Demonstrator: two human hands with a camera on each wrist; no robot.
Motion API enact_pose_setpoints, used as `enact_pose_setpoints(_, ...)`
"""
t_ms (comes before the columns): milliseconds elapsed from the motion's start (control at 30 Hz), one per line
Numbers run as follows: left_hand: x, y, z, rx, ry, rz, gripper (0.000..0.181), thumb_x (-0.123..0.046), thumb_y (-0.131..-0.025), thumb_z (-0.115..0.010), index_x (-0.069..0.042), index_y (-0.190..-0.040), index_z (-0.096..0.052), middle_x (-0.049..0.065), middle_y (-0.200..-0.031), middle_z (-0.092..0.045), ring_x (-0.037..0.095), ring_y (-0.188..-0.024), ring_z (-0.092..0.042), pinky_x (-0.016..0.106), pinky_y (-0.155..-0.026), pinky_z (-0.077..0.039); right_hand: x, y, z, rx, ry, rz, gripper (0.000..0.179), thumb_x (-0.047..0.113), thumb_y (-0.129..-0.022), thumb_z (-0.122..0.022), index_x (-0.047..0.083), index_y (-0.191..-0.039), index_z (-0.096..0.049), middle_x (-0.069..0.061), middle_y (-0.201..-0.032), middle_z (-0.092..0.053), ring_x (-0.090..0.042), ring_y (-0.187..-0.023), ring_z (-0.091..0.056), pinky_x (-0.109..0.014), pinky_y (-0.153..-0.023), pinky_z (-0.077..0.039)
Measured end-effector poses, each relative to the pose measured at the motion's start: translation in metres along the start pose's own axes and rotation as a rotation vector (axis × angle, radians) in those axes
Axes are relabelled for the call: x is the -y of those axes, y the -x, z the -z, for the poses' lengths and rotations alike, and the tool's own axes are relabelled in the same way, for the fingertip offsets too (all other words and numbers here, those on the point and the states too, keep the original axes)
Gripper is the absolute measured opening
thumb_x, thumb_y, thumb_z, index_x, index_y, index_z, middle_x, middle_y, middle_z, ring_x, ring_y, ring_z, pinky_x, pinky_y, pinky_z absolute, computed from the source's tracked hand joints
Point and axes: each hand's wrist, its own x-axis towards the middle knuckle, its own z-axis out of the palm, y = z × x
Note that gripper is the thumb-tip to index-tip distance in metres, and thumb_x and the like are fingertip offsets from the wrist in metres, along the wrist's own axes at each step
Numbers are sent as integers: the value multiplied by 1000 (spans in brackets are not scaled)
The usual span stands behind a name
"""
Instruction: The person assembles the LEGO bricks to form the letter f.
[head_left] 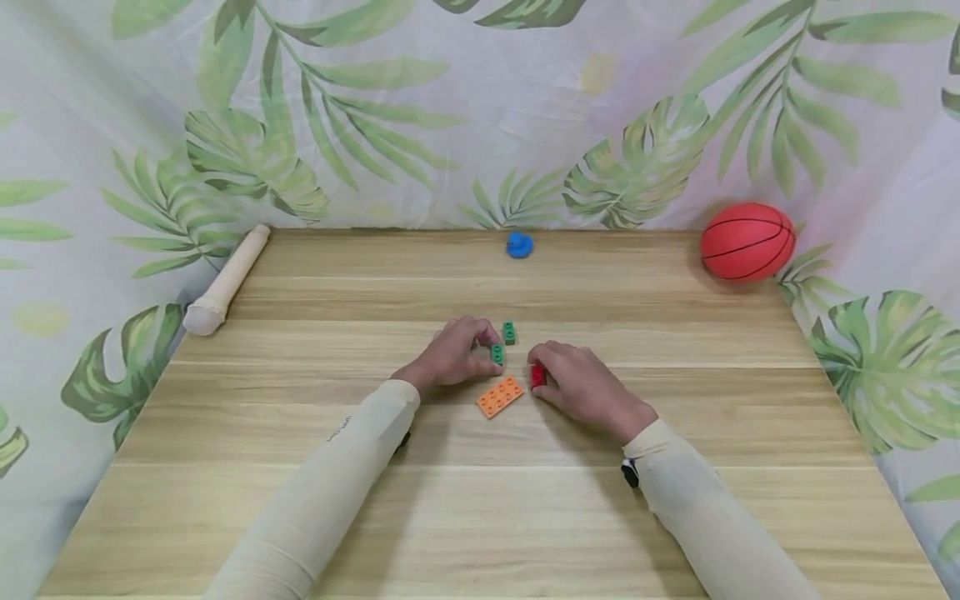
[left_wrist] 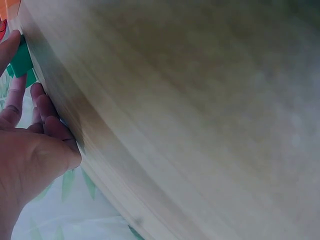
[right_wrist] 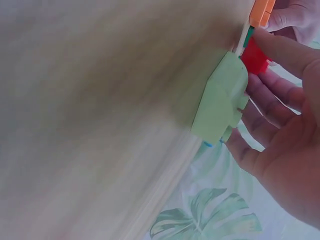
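Observation:
Between thumb and fingers, my left hand pinches a small green toy brick at the table's middle. A second green brick lies just beyond it. My right hand holds a red brick by its sides, low at the tabletop. An orange brick with several studs lies flat at a slant, nearer to me and between the hands. In the right wrist view a light green brick stands by the curled lower fingers of that hand; the head view hides it under the hand.
On the wooden table a blue toy duck stands at the back edge. A red ball sits at the back right corner, a pale microphone-shaped thing at the left edge. Leaf-patterned cloth hangs behind.

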Motion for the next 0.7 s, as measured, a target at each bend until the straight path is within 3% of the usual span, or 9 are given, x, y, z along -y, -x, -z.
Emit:
enact_pose_setpoints(267, 1, -1, -1, -7, -5, -13, 28, -25, -90, -90, -17, -110, -72, 6, -120, -69, 28, -120, -57, 54, -109, -42, 11, -25, 2, -98, -9, 68, 40, 20, -98, -82, 7, -133, -71, -7, -113, -70, -20, -89, -61, -38, -83, -57)
enact_pose_setpoints(400, 3, -1, -2, -19, -20, -30, 28, -26, -89, -91, -16, -108, -73, 7, -118, -70, 28, -116, -57, 50, -102, -41, 17, -39, 1, -138, -43, 120, 36, 16, -97, -82, 7, -130, -72, -9, -120, -72, -25, -102, -69, -43, -93, -60)
enact_pose_setpoints(500, 3, 0, -1, -27, -39, -48, 27, -28, -88, -91, -17, -103, -72, 6, -111, -70, 25, -108, -56, 43, -94, -40, 22, -48, 0, -136, -67, 140, 35, 15, -97, -82, 6, -129, -72, -10, -124, -73, -28, -114, -71, -46, -100, -60)
enact_pose_setpoints(700, 2, -1, 1, -38, -75, -88, 25, -25, -86, -90, -17, -96, -70, 2, -95, -67, 20, -93, -57, 35, -83, -39, 27, -57, -1, -88, -74, 130, 38, 16, -98, -80, 6, -133, -71, -11, -126, -74, -27, -112, -70, -45, -100, -59)
